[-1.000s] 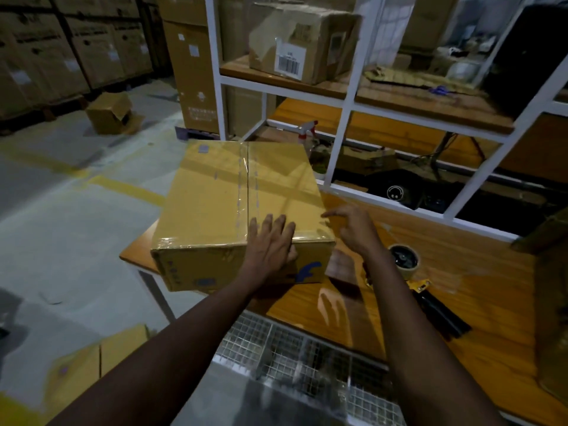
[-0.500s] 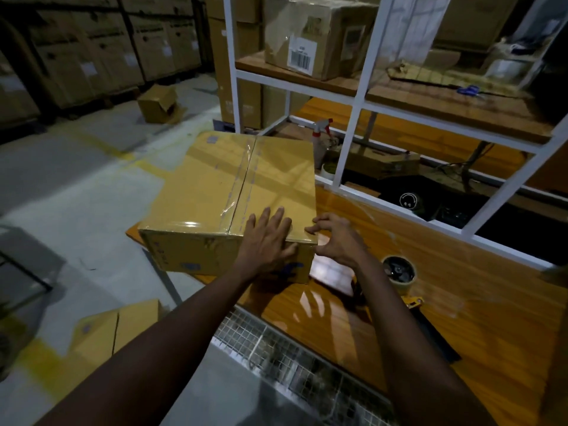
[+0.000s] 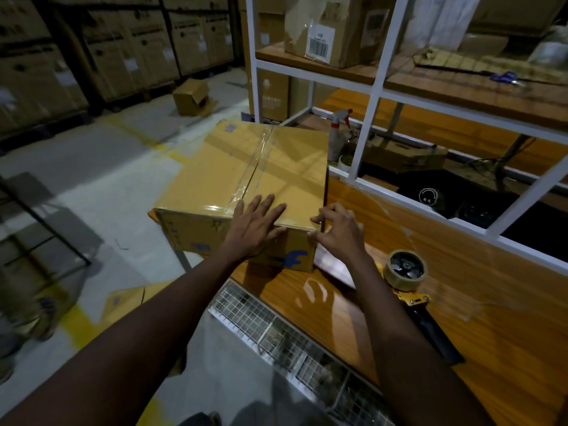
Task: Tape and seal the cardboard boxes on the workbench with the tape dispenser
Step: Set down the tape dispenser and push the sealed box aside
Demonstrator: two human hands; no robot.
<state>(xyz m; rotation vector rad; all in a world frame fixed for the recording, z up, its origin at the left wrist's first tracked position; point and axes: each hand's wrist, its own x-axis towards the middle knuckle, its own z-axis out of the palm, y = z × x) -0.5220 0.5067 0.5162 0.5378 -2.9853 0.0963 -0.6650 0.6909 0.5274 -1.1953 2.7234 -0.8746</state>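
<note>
At the left end of the orange wooden surface [image 3: 461, 318], my left hand [image 3: 255, 222] presses flat on the taped brown cardboard box [image 3: 276, 167], right hand [image 3: 341, 232] pinching its near corner; rub that tape end down hard, imo.

One taped box [image 3: 246, 167] is counted at the bench's [image 3: 491, 318] left corner. Two hands are counted at its near edge, the left hand [image 3: 255, 229] and the right hand [image 3: 341, 232]. One tape dispenser [image 3: 408, 275] is seen toward the bench's near edge, and one spray bottle [image 3: 339, 130] beyond its far edge. One labelled box [image 3: 332, 26] is counted on the shelf [image 3: 307, 61], and one open box [image 3: 192, 98] and one flat carton [image 3: 129, 299] on the floor. The stacked cartons [image 3: 138, 41] at the back cannot be counted.
</note>
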